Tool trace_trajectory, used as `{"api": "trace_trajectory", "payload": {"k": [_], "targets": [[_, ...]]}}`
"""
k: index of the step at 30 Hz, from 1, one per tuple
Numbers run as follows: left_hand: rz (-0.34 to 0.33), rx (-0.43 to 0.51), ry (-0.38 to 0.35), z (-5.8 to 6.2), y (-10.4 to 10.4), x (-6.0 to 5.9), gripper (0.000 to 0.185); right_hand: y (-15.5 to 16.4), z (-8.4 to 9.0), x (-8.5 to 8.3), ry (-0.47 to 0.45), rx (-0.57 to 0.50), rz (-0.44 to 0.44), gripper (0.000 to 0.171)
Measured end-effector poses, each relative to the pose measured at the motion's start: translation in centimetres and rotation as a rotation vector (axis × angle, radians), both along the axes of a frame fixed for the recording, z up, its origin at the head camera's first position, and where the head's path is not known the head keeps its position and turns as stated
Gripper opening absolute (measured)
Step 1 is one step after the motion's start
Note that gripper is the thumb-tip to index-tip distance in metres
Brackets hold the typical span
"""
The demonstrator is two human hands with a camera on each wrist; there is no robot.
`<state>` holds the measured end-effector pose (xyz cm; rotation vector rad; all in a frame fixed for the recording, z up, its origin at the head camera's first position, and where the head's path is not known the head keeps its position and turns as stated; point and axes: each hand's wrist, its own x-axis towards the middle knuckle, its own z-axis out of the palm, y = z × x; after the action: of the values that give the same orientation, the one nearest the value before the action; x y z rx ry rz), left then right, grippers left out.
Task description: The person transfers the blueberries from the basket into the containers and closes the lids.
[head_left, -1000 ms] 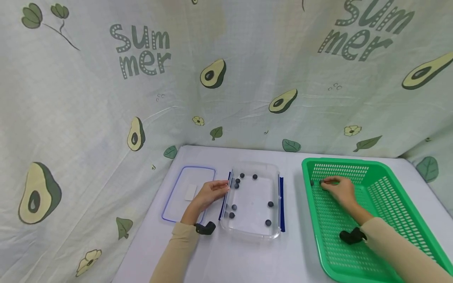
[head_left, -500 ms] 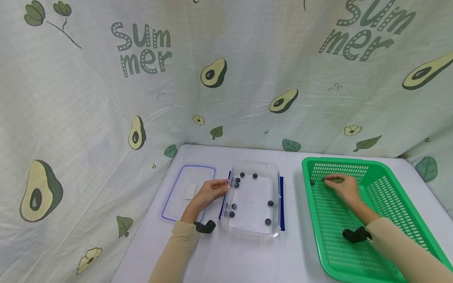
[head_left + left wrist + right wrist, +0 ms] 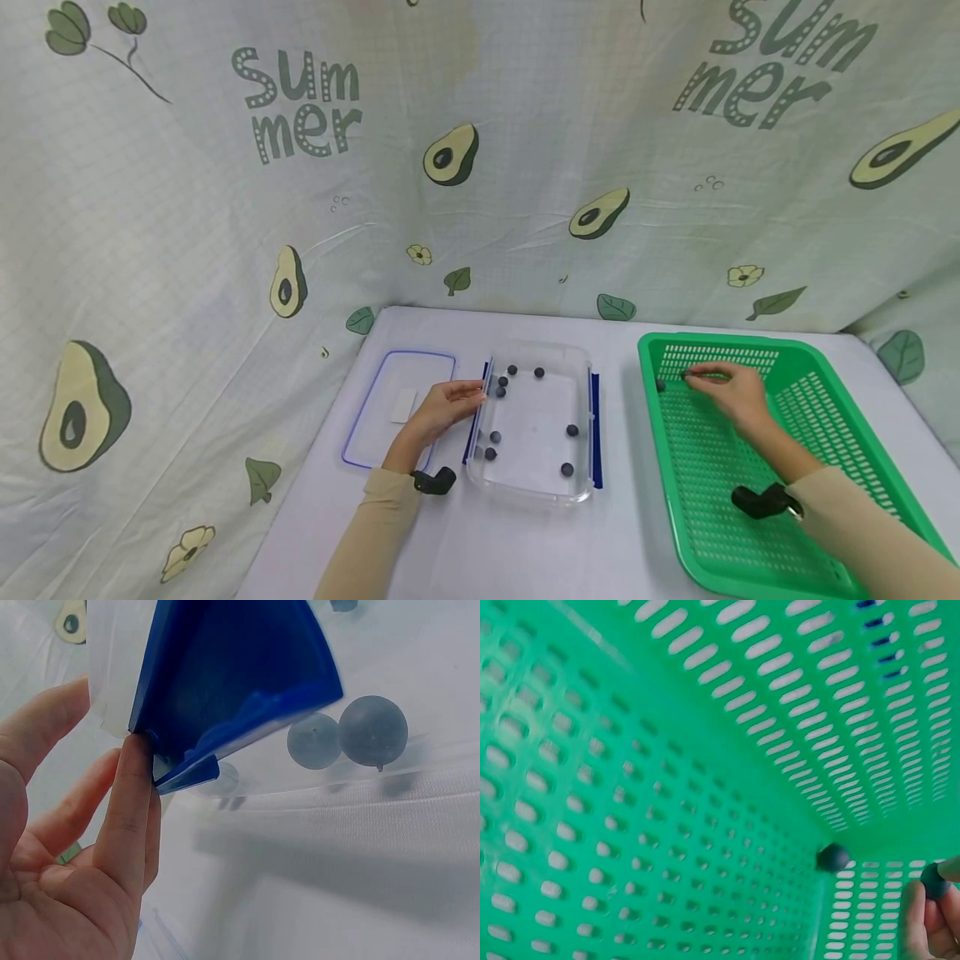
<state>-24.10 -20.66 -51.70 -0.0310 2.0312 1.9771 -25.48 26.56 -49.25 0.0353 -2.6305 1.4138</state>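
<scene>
A clear plastic box (image 3: 534,497) with blue side latches holds several small dark balls (image 3: 572,431). My left hand (image 3: 474,393) rests with straight fingers against the box's left latch (image 3: 225,690); two balls (image 3: 373,730) show through the wall in the left wrist view. My right hand (image 3: 688,377) is in the far left corner of a green basket (image 3: 847,367) and pinches a dark ball (image 3: 934,881) between its fingertips (image 3: 915,915). Another loose ball (image 3: 832,857) lies in the basket corner (image 3: 661,385), just left of that hand.
A clear lid with a blue rim (image 3: 390,371) lies flat on the white table, left of the box and partly under my left forearm. Avocado-print cloth walls close in the table at the back and sides. Black wrist cameras (image 3: 753,502) sit on both wrists.
My right hand has shifted slightly to the right inside the basket's far corner. The left hand and the box have stayed where they were.
</scene>
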Motion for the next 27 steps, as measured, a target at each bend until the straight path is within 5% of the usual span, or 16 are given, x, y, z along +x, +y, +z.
{"api": "trace_trajectory", "payload": {"k": [10, 27], "targets": [[0.0, -0.022, -0.011, 0.0, 0.0, -0.1, 0.042, -1.3, 1.8, 1.1, -0.031, 0.001, 0.013, 0.032], [-0.004, -0.033, -0.014, -0.1, -0.1, -0.1, 0.043, -4.3, 6.0, 2.8, -0.14, -0.146, 0.151, 0.043]]}}
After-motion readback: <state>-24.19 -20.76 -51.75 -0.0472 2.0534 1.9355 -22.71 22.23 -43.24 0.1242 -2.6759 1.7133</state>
